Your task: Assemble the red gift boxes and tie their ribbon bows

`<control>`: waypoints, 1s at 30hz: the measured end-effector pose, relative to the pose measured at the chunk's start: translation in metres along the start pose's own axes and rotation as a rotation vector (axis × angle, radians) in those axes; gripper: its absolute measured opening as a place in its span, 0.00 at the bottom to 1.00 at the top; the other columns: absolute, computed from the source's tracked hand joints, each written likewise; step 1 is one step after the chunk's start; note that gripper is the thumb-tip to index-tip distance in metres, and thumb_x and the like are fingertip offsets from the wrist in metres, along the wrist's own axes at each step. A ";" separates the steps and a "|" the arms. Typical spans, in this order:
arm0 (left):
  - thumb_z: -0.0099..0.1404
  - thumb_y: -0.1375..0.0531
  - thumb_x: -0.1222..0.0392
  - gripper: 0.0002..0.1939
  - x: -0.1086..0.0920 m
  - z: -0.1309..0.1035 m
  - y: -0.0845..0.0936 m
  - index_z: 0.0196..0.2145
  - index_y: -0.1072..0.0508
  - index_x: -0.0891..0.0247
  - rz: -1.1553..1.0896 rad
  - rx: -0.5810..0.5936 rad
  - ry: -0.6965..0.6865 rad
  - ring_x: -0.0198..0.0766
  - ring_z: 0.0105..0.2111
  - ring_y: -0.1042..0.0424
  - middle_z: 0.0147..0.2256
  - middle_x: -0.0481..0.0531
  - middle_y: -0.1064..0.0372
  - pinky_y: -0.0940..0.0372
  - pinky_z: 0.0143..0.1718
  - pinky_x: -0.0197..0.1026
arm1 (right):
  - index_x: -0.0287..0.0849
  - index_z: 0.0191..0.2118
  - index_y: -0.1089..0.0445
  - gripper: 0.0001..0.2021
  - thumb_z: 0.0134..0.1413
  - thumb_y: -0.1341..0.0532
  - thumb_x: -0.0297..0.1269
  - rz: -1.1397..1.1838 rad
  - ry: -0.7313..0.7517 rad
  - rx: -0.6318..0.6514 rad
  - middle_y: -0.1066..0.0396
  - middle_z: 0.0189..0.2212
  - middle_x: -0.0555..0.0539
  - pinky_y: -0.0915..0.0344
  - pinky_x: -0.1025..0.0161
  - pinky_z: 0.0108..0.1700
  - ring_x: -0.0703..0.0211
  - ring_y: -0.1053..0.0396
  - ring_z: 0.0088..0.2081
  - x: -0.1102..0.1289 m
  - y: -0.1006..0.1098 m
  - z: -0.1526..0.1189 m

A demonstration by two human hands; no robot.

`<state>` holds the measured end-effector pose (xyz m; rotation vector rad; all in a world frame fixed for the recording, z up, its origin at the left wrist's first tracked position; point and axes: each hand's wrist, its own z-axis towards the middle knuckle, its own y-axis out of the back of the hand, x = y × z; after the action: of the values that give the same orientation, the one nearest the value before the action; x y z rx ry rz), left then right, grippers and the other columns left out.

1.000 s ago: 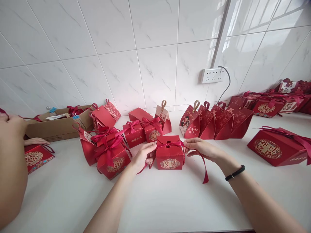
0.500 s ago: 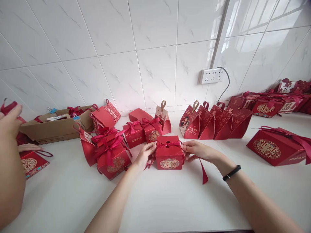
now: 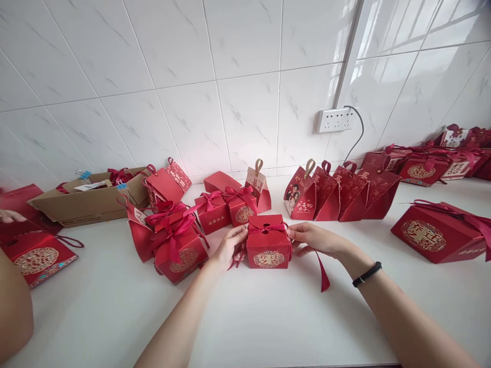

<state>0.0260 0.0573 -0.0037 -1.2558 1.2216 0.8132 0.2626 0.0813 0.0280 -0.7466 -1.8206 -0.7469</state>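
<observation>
Red gift box with gold emblem, upright on white tabletop, between both hands. Left hand pinching dark-red ribbon at box's upper left edge; right hand pinching it at upper right, loose end hanging beyond. Bow-tied box near left hand; handle-topped boxes in row behind right hand.

A white tabletop carries a red gift box near its middle, ribboned boxes to its left, a brown cardboard carton farther back on that side, a row of slant-sided boxes behind to the right, and a bow-tied box at right. The overlapping far-right boxes appear to rest there too.
</observation>
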 end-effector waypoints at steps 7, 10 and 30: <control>0.46 0.35 0.44 0.22 0.000 0.000 0.001 0.22 0.40 0.63 -0.012 -0.003 0.011 0.24 0.08 0.50 0.14 0.40 0.44 0.57 0.08 0.28 | 0.40 0.30 0.31 0.24 0.43 0.39 0.60 -0.019 0.014 -0.020 0.30 0.31 0.47 0.36 0.65 0.34 0.64 0.35 0.30 0.000 0.001 0.000; 0.47 0.35 0.45 0.22 0.001 0.001 0.002 0.22 0.40 0.63 -0.009 -0.006 0.017 0.24 0.08 0.50 0.14 0.40 0.44 0.57 0.08 0.28 | 0.39 0.30 0.30 0.24 0.42 0.39 0.60 -0.005 0.012 -0.016 0.31 0.30 0.47 0.36 0.65 0.33 0.64 0.35 0.30 0.000 0.001 0.000; 0.48 0.35 0.45 0.20 0.002 0.001 0.005 0.23 0.38 0.63 0.021 -0.035 -0.004 0.25 0.09 0.49 0.14 0.41 0.44 0.58 0.08 0.29 | 0.39 0.30 0.31 0.24 0.44 0.40 0.60 0.015 0.014 0.006 0.31 0.29 0.47 0.37 0.66 0.34 0.64 0.35 0.30 0.000 0.000 -0.001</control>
<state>0.0218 0.0587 -0.0065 -1.2707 1.2239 0.8551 0.2629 0.0803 0.0283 -0.7488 -1.8017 -0.7344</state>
